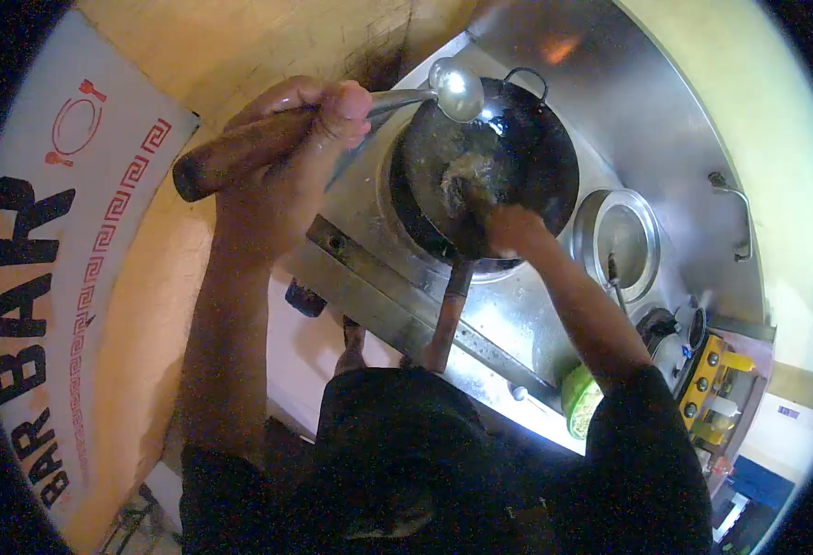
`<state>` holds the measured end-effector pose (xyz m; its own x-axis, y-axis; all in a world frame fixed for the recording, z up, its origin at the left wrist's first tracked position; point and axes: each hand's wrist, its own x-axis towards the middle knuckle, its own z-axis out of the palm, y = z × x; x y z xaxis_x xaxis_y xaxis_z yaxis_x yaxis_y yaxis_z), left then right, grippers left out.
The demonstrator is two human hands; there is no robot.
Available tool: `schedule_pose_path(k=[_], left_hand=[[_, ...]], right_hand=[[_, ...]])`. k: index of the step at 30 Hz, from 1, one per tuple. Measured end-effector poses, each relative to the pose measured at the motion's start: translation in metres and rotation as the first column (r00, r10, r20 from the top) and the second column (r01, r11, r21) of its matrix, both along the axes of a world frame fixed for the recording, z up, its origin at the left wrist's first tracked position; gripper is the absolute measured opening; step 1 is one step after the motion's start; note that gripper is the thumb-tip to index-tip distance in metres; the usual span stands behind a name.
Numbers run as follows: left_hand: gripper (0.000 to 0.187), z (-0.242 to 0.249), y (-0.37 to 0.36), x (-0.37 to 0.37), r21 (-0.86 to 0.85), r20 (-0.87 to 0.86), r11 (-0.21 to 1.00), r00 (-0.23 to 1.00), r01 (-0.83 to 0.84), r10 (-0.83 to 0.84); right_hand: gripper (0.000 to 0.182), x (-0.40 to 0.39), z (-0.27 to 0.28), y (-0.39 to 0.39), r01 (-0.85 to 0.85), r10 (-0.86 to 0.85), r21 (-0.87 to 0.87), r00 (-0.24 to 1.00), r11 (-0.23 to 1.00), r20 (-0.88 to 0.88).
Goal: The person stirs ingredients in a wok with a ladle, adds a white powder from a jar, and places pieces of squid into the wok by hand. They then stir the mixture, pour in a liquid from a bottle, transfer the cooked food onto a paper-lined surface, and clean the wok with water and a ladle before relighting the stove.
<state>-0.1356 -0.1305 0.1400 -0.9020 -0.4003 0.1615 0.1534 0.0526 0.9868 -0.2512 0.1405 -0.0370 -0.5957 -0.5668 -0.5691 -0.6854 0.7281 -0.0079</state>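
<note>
My left hand (309,157) is closed around the wooden handle of a metal ladle (457,90), raised at the left. The ladle's shiny round bowl hangs over the upper rim of a dark wok (540,153). My right hand (515,231) reaches into the wok near its lower side, fingers closed on a brownish thing that looks like a scrubbing brush (469,192); blur hides its exact kind. Pale wet matter shows around it. The wok sits tilted on the stove, its long wooden handle pointing toward my body and a loop handle at the far side.
A round metal pot (642,250) with a utensil in it stands right of the wok. A green basket (577,398) lies by my right elbow. Beyond it is a rack (716,388) with yellow items. A steel splashback (628,92) rises behind; a printed banner (82,231) hangs left.
</note>
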Motion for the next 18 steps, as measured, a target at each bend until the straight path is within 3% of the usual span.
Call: schedule_pose_path(k=[2,4,5,10,11,13,15,17,18], left_hand=[[0.035,0.001,0.001,0.001,0.036,-0.017,0.999,1.0,-0.012,0.012],[0.034,-0.002,0.0,-0.002,0.076,-0.019,0.997,1.0,-0.02,0.022],[0.034,-0.001,-0.001,-0.003,0.072,-0.023,0.997,0.999,-0.026,0.028],[0.032,0.011,-0.007,0.008,-0.001,-0.046,1.0,0.999,-0.022,0.022],[0.032,0.014,-0.01,0.008,0.004,-0.053,1.0,0.998,-0.028,0.028],[0.033,0.017,-0.012,0.01,-0.027,-0.063,0.999,0.998,-0.03,0.028],[0.033,0.014,-0.01,0.008,-0.025,-0.082,0.999,0.996,-0.042,0.04],[0.034,0.011,-0.008,0.006,-0.025,-0.099,0.999,0.994,-0.046,0.043],[0.034,0.009,-0.007,0.005,-0.006,-0.093,0.999,0.995,-0.047,0.046]], right_hand=[[0.04,-0.027,-0.036,0.001,0.0,-0.002,-0.039,0.998,0.999,-0.063],[0.035,-0.032,-0.054,-0.025,-0.014,-0.013,-0.231,0.993,0.973,-0.115],[0.027,-0.012,-0.058,-0.03,-0.06,0.02,-0.179,0.976,0.982,-0.219],[0.036,-0.023,-0.042,0.041,0.073,-0.091,-0.092,0.972,0.993,-0.219],[0.037,-0.041,-0.037,0.04,0.199,-0.233,-0.148,0.932,0.969,-0.277],[0.043,-0.075,-0.034,0.02,0.328,-0.418,-0.351,0.882,0.877,-0.218],[0.051,-0.07,-0.034,-0.026,0.342,-0.441,-0.478,0.891,0.809,-0.11],[0.054,-0.031,-0.018,-0.061,0.213,-0.233,-0.11,0.946,0.971,-0.226],[0.054,-0.014,-0.021,-0.052,0.216,-0.235,-0.107,0.946,0.97,-0.224]])
